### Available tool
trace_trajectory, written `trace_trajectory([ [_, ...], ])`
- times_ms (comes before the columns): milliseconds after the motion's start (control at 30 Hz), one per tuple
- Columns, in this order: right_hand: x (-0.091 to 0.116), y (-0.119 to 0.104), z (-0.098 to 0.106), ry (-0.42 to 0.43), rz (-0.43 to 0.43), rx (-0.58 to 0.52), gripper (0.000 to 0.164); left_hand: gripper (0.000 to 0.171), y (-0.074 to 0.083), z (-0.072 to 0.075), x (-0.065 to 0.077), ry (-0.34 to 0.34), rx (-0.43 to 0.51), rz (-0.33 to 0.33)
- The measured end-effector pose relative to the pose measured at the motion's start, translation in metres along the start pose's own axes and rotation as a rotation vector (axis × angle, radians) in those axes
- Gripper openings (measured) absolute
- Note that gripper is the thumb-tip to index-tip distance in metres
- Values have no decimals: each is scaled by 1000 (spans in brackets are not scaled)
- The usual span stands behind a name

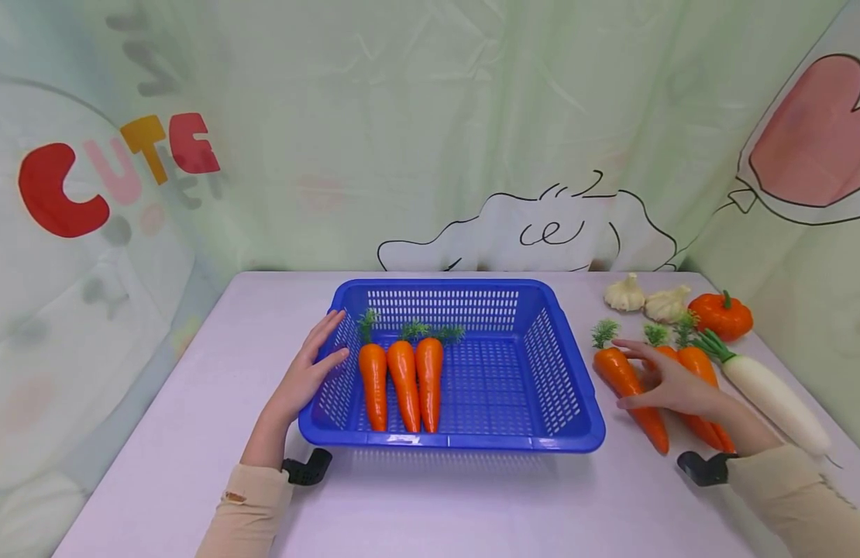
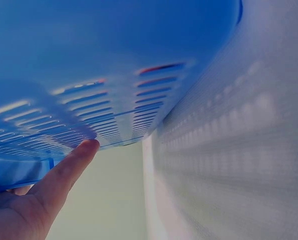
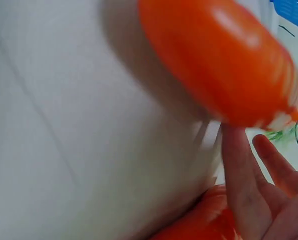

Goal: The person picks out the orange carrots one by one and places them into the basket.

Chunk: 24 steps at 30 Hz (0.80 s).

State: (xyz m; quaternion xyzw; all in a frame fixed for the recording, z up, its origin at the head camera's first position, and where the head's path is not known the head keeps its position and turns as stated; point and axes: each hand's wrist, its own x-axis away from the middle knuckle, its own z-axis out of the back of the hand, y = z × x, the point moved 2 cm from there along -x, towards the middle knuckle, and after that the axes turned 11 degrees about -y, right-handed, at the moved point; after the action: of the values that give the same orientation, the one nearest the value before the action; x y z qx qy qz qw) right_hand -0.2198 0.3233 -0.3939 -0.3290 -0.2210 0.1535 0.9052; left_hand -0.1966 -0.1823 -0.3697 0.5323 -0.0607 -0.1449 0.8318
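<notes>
A blue plastic basket (image 1: 451,442) stands on the table with three carrots (image 1: 402,384) lying side by side in its left part. My left hand (image 1: 301,380) rests at the basket's left rim, fingers spread and fairly straight. In the left wrist view, one straight finger (image 2: 68,172) touches the slotted outer wall. To the right of the basket, my right hand (image 1: 670,384) reaches over the nearest loose carrot (image 1: 621,376), thumb and fingers on either side of it. The right wrist view shows extended fingers (image 3: 239,170) against that carrot's thick end; one fingertip stands free.
More carrots (image 1: 698,368) lie partly under my right hand. Beyond them are a white radish (image 1: 775,399), two garlic bulbs (image 1: 625,294) and an orange pumpkin (image 1: 720,316). A printed curtain (image 1: 430,139) hangs behind the table.
</notes>
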Motion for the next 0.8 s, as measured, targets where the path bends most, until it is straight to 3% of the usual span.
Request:
trace_trajectory([
  [267,-5,3,-3,-38,76,-87,94,57,-1,0,0,0,0,3],
  [800,-8,1,-8,-67,-7,-83,97,56,1,0,-1,2,11,-9],
])
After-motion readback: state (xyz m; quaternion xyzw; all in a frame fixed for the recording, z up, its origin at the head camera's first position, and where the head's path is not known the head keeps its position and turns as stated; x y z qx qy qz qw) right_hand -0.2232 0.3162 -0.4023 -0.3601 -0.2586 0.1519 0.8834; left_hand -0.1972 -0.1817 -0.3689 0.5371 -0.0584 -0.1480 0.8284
